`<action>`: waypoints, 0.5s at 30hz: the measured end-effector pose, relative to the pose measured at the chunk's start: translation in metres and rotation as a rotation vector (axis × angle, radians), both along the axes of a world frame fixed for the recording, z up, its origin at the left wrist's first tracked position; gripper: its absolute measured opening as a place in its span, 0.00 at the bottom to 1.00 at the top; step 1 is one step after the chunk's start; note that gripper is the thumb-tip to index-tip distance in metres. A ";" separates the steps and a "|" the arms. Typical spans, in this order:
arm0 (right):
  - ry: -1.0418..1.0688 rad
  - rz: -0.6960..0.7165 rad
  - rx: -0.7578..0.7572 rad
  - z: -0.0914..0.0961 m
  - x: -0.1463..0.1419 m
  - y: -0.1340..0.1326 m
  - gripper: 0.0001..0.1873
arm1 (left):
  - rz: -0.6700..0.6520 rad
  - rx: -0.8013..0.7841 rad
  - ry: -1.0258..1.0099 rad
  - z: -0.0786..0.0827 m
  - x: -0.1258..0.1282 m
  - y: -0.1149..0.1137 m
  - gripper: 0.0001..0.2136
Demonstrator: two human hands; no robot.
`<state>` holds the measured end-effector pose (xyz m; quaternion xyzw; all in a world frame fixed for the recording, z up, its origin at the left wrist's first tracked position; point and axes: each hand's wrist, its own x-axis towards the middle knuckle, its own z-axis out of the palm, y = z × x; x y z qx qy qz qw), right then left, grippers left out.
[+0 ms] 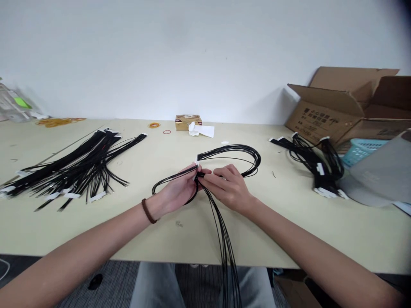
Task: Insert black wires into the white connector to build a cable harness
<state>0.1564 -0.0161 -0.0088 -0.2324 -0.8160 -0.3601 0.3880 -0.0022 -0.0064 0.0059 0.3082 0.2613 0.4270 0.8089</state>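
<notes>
A bundle of thin black cables with white end tags lies looped on the beige table in front of me. My left hand and my right hand meet at the middle of the loop, both closed on the cables where the strands cross. The loop curves away to the right and back. The loose ends run toward me, over the table edge and down past my lap. A dark band sits on my left wrist.
A long pile of straight black cables lies at the left. A coiled heap of cables sits at the right, beside an open cardboard box, a teal basket and a grey sheet. Rubber bands, a small brown box and crumpled paper lie by the wall.
</notes>
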 end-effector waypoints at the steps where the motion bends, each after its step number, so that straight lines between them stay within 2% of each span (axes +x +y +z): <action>1: 0.003 0.001 0.002 0.000 0.000 0.000 0.07 | -0.001 -0.001 0.000 0.000 0.000 0.000 0.07; 4: 0.017 0.026 -0.009 -0.001 0.000 0.001 0.08 | 0.016 -0.010 0.007 -0.001 0.000 0.000 0.07; 7: 0.073 0.089 -0.135 -0.002 0.000 0.002 0.09 | 0.031 -0.004 0.015 -0.001 -0.001 0.001 0.06; 11: 0.309 0.262 -0.509 0.003 0.000 -0.002 0.11 | 0.072 0.016 0.051 0.000 -0.003 0.004 0.07; 15: 0.682 0.393 -0.907 0.016 0.002 -0.009 0.10 | 0.117 0.037 0.105 0.001 -0.005 0.008 0.08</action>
